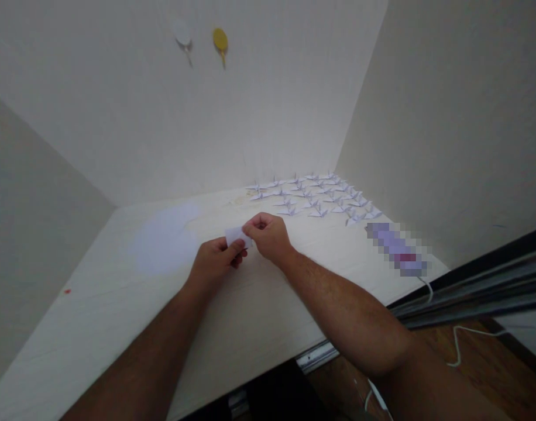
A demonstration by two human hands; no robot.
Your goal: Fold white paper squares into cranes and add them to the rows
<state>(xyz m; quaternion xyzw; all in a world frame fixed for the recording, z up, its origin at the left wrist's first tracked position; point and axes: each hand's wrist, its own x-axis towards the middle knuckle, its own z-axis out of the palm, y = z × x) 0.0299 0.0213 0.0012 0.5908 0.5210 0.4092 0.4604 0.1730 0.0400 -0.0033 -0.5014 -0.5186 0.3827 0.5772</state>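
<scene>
A small white piece of paper [234, 234] is held between my two hands above the white table [259, 310]. My left hand [217, 257] grips its lower left part, with the thumb on top and the fingers curled beneath. At the upper right corner, my right hand [268, 235] pinches the paper between thumb and forefinger. Whether the paper has folds in it is too small to tell. Beyond my right hand, several white folded paper cranes [319, 213] stand in rows toward the back right of the table.
A blurred-out phone-like object [395, 248] lies at the table's right side, with a white cable [427, 287] running off the edge. Walls close in the back and both sides. A yellow round hook [220, 40] and a white one [183, 36] are on the back wall.
</scene>
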